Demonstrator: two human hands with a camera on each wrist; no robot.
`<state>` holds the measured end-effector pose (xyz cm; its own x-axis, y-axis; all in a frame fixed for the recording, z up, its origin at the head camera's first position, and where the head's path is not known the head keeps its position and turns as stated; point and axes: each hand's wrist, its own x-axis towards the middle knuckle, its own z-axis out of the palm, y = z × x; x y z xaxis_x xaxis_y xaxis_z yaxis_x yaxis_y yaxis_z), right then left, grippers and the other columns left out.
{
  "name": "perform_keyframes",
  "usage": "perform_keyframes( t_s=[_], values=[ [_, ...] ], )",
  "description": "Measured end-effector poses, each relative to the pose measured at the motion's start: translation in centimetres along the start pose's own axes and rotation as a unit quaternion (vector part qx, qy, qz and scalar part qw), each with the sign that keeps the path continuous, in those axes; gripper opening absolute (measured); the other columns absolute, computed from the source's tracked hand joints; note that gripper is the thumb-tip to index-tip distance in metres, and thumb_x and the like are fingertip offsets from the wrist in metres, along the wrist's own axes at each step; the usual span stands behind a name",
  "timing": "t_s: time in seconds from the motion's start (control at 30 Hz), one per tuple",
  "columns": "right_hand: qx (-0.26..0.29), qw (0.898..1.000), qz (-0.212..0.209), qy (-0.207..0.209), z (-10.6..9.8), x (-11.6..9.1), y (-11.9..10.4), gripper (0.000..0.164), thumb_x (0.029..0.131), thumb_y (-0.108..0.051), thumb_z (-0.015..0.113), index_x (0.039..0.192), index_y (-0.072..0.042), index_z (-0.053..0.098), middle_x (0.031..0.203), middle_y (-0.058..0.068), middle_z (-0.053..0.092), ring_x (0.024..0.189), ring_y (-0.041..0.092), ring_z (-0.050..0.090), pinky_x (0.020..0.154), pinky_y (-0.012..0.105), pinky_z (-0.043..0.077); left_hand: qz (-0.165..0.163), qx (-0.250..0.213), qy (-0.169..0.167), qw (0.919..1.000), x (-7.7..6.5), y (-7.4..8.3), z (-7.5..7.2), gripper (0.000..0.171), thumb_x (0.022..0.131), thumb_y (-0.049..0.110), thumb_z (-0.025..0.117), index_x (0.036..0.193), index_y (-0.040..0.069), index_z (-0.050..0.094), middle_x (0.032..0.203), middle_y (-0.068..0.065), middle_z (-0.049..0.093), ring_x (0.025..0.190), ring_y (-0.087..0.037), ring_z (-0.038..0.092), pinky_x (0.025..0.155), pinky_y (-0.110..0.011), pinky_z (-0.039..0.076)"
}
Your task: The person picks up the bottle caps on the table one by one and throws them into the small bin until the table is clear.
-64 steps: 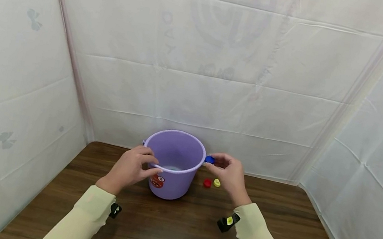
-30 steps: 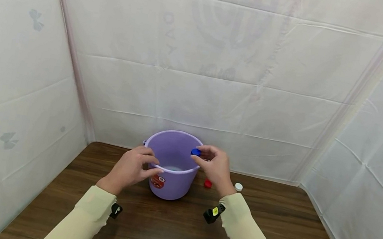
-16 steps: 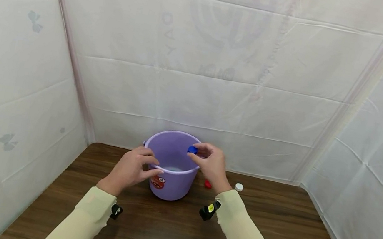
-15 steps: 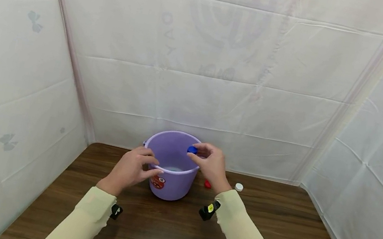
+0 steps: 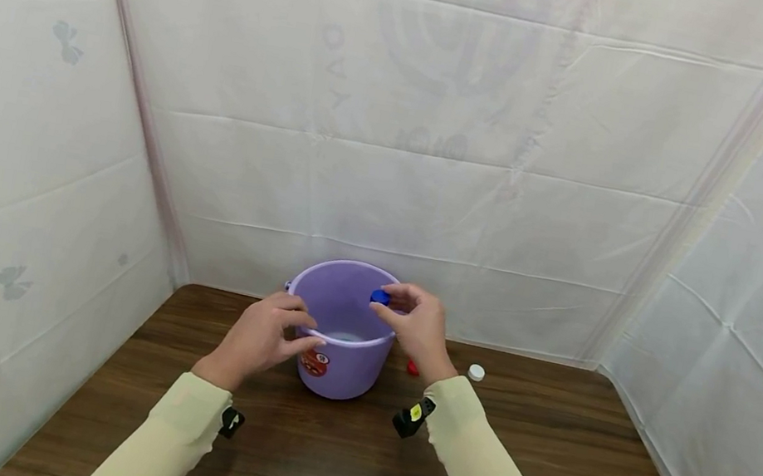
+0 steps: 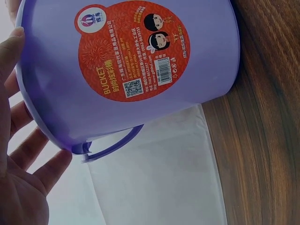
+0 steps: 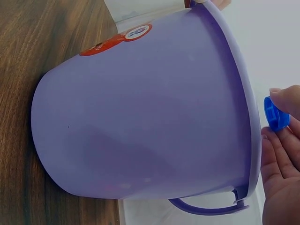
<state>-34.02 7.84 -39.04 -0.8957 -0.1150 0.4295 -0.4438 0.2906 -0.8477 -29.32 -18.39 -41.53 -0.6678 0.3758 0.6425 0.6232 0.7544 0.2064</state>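
A purple bucket (image 5: 344, 371) stands upright on the wooden table, a red label (image 6: 131, 51) on its side. My left hand (image 5: 263, 332) holds the near left part of its rim, fingers and thumb at the edge in the left wrist view. Thumb and fingers of my right hand (image 5: 419, 329) pinch a blue bottle cap (image 5: 380, 298) over the right side of the bucket's mouth. In the right wrist view the cap's hollow side shows, just beyond the rim. A red cap (image 5: 413, 368), partly hidden by my right hand, lies beside the bucket.
A white cap (image 5: 476, 373) lies on the table (image 5: 328, 465) to the right of my right wrist. White sheeting (image 5: 390, 189) hangs behind the table and along both sides. The bucket's purple handle (image 7: 211, 208) hangs down at its side.
My right hand has carried the blue cap left, from outside the rim to over the bucket's mouth. The white cap has come into view and the yellow cap is now hidden. My left hand stays.
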Motion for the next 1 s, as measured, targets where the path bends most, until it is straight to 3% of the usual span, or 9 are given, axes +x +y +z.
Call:
perform_keyframes(
  t_s=[0.53, 0.8, 1.0],
  values=[
    [-0.014, 1.000, 0.003, 0.020, 0.39, -0.02, 0.05, 0.028, 0.082, -0.015, 0.088, 0.108, -0.010, 0.078, 0.107, 0.009, 0.077, 0.097, 0.023, 0.074, 0.088, 0.038, 0.061, 0.006, 0.006, 0.003, 1.0000, -0.12, 0.03, 0.03, 0.023, 0.080, 0.039, 0.088, 0.088, 0.018, 0.081, 0.090, 0.006, 0.069, 0.088, -0.012, 0.062, 0.078, -0.033, 0.058],
    [-0.031, 0.999, 0.007, 0.002, 0.19, -0.16, 0.24, 0.052, 0.079, -0.036, 0.090, 0.124, -0.015, 0.073, 0.130, 0.011, 0.071, 0.125, 0.033, 0.065, 0.105, 0.047, 0.052, 0.013, 0.008, 0.009, 0.9998, -0.11, -0.01, 0.03, 0.023, 0.080, 0.037, 0.089, 0.088, 0.018, 0.081, 0.090, 0.006, 0.069, 0.088, -0.012, 0.062, 0.078, -0.034, 0.058],
    [-0.009, 1.000, 0.006, -0.002, -0.14, -0.16, 0.67, 0.056, 0.078, -0.040, 0.090, 0.125, -0.017, 0.072, 0.135, 0.011, 0.068, 0.131, 0.037, 0.060, 0.111, 0.054, 0.046, 0.017, 0.006, 0.013, 0.9998, -0.02, 0.02, -0.07, 0.022, 0.079, 0.036, 0.089, 0.087, 0.018, 0.081, 0.089, 0.006, 0.068, 0.087, -0.012, 0.061, 0.077, -0.034, 0.057]
  ],
)
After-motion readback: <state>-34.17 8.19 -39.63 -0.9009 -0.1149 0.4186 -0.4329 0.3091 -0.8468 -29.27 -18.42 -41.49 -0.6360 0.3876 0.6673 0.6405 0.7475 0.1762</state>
